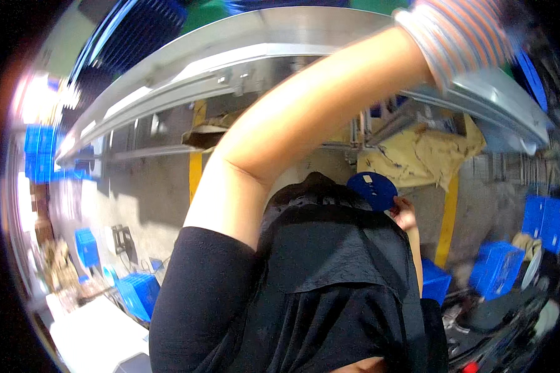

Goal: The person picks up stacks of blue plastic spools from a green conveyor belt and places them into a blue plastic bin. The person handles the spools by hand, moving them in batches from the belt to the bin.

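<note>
The right hand (406, 216) has its fingers closed on the edge of a blue disc (376, 191), which lies just up and to the left of those fingertips, next to the black clothing (336, 248) over the person's body; a small pale label (368, 179) sits on its face. The left arm crosses above, and the left hand (473, 34) is up and to the right of the right fingers, well apart from the disc. A striped covering (442, 46) is around its wrist, and the hand is too blurred to tell whether its fingers are spread, closed or holding anything. Above the right fingers hangs or lies a tan sheet (410, 155) with dark marks; farther up, a long metal counter (230, 40) spans the view. A yellow stripe (448, 227) runs along the floor just right of those fingers, with a blue crate (496, 268) farther right and lower.
</note>
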`<state>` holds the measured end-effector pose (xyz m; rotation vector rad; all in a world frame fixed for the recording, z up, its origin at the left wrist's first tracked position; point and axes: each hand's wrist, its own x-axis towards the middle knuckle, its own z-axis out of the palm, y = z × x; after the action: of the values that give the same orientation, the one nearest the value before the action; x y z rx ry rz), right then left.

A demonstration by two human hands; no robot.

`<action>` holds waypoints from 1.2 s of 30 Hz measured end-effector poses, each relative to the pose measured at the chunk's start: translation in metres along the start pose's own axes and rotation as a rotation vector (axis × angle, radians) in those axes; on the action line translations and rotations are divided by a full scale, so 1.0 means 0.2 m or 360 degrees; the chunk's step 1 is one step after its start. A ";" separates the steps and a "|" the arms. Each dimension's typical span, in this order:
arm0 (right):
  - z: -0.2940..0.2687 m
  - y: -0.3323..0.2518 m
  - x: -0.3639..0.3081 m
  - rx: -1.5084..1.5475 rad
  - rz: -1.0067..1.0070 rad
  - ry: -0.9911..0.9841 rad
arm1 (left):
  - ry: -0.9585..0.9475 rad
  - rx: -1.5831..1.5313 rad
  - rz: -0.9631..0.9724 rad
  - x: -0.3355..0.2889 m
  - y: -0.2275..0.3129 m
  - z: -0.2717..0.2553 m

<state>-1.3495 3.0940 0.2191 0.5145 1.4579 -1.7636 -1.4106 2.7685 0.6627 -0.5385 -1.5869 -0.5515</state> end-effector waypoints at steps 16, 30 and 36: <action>1.79 0.35 0.33 -0.0613 0.1123 -0.0835 | -0.1940 0.1069 -0.2189 -1.51 1.23 -1.65; 2.58 1.40 0.79 0.0340 0.0979 -0.0568 | -0.1128 0.0606 -0.3869 -1.91 1.91 -1.64; 2.16 1.47 0.44 -0.1690 0.0621 -0.1518 | -0.1497 0.0920 -0.3339 -2.01 1.80 -1.74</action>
<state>-1.1063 2.6433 0.0801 -0.5177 1.2082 -0.5533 -0.8826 2.8181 0.3015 1.8806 -2.6072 -1.2933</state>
